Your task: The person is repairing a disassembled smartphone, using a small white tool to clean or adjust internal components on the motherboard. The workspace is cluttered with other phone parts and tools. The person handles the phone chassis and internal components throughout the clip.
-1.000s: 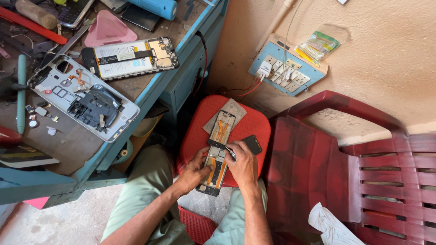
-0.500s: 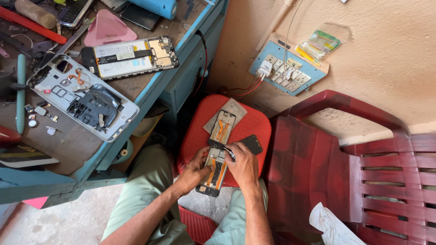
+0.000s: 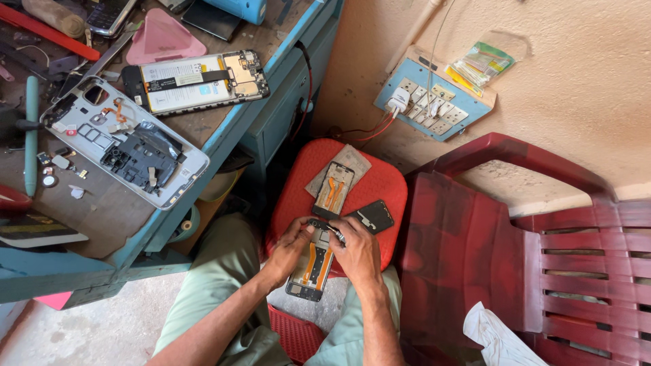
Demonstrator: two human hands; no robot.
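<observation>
Flanking the opened phone [image 3: 313, 261] — red chair [image 3: 515, 244], cluttered blue workbench [image 3: 224, 135].

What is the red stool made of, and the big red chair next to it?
The red stool looks like moulded plastic with a slightly dull, textured top. The big red chair seems plastic too: glossy, darker red, with moulded slats and a smoothly curved arm. Neither shows wood grain or metal.
</observation>
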